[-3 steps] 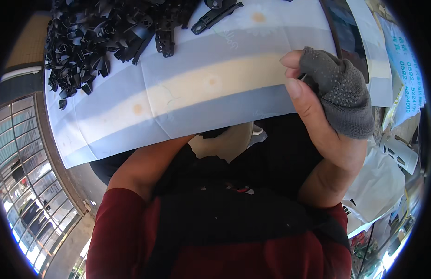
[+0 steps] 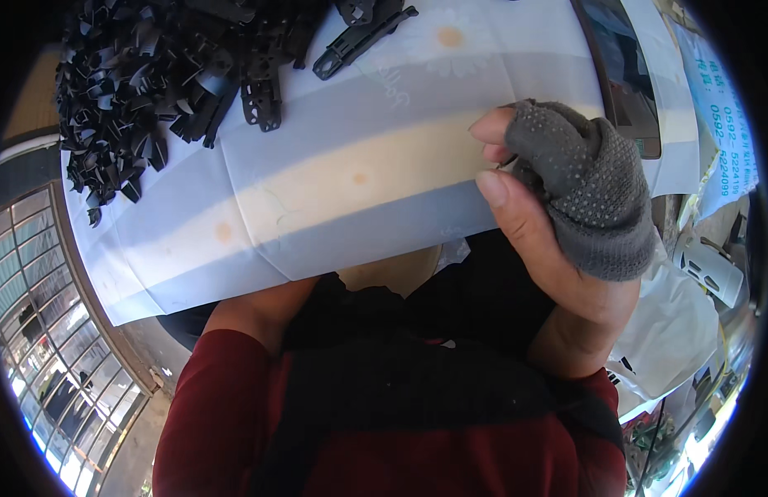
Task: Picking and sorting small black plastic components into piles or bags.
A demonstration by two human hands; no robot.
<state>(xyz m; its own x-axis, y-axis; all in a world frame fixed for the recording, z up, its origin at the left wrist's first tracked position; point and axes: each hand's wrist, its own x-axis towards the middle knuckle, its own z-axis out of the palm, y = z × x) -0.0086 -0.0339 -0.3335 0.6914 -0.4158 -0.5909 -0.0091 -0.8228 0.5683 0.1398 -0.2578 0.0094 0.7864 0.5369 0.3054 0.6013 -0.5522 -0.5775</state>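
My right hand (image 2: 566, 186) is raised above the near right side of the table, in a grey fingerless glove with small light dots. Its fingers curl in toward the palm, and the thumb lies apart from the index fingertip. Something dark and small shows between thumb and fingers; its kind is hidden. Of my left arm only the forearm (image 2: 264, 311) shows; the hand is out of sight beneath the table's edge. A heap of small black plastic parts (image 2: 110, 108) lies at the far left, with a longer black plastic piece (image 2: 359, 43) to its right.
A pale flowered tablecloth (image 2: 359, 199) covers the table. A dark flat panel with a glossy face (image 2: 622, 74) lies at the right edge. Beyond are a printed plastic sack (image 2: 715, 108), a white plastic object (image 2: 708, 269) and a white bag (image 2: 674, 340). A barred window (image 2: 61, 348) stands at left.
My right hand has shifted slightly left and nearer to me, its fingers still curled. The whole view has tilted a little, so the table and heap sit lower in the picture.
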